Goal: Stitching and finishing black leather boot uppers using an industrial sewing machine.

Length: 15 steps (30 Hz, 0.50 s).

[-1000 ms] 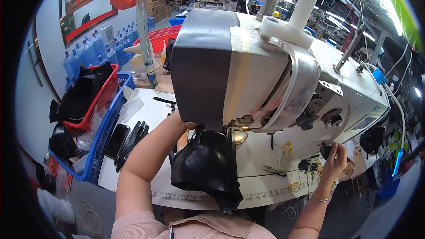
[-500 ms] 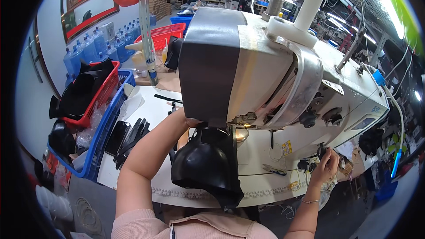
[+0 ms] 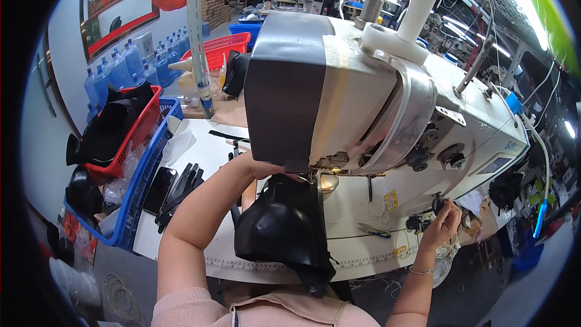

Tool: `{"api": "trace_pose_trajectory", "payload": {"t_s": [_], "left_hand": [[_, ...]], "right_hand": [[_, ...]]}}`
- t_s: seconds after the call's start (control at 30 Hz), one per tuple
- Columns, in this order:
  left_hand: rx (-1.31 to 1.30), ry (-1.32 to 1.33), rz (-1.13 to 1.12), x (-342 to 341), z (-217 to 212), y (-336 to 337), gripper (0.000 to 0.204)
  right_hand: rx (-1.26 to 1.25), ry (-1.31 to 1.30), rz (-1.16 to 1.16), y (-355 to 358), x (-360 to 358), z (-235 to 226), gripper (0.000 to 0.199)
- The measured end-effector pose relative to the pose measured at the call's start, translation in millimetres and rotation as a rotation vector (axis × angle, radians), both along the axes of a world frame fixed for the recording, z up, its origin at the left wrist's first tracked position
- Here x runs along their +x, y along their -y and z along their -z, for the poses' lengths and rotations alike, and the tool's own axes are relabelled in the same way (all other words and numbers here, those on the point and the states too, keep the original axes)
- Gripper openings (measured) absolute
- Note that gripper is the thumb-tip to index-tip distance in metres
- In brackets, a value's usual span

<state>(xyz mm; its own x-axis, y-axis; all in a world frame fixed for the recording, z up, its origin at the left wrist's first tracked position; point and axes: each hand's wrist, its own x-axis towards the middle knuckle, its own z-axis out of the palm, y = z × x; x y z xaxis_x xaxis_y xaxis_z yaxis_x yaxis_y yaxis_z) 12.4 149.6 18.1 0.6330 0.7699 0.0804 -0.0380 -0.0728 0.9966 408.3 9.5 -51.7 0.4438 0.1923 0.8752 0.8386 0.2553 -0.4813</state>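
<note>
The left hand (image 3: pixel 261 168) is mostly hidden behind the machine head (image 3: pixel 339 91), so its grip cannot be told. The needle area is covered by the black piece (image 3: pixel 283 227) (its far side unseen). What the right hand (image 3: pixel 443 225) pinches is too small to tell.

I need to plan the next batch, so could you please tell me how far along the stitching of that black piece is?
The glossy black moulded piece sits under the grey-and-white sewing machine head, steadied by the left hand. The right hand touches a small black knob. Black parts wait in the red basket.
</note>
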Motion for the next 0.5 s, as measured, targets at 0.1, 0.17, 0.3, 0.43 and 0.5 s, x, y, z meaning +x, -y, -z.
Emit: {"api": "trace_pose_trajectory", "payload": {"t_s": [0.1, 0.17, 0.3, 0.43, 0.5], "left_hand": [[0.036, -0.015, 0.003, 2.6, -5.2, 5.3, 0.046], [0.034, -0.023, 0.001, 2.6, -7.5, 7.7, 0.047], [0.142, -0.144, -0.024, 0.6, -6.1, 5.3, 0.051], [0.080, -0.165, -0.032, 2.4, -7.9, 7.3, 0.051], [0.092, -0.176, -0.032, 2.0, -6.0, 5.8, 0.051]], "right_hand": [[-0.005, -0.008, 0.009, 0.5, 0.0, 0.8, 0.016], [-0.002, 0.005, 0.017, 1.6, -1.6, -1.7, 0.016], [-0.007, -0.025, 0.006, -0.4, -3.6, -2.1, 0.017], [-0.007, -0.027, 0.011, -0.7, 1.5, 3.3, 0.016], [0.010, -0.020, 0.002, -0.6, -1.8, 0.7, 0.016]]}}
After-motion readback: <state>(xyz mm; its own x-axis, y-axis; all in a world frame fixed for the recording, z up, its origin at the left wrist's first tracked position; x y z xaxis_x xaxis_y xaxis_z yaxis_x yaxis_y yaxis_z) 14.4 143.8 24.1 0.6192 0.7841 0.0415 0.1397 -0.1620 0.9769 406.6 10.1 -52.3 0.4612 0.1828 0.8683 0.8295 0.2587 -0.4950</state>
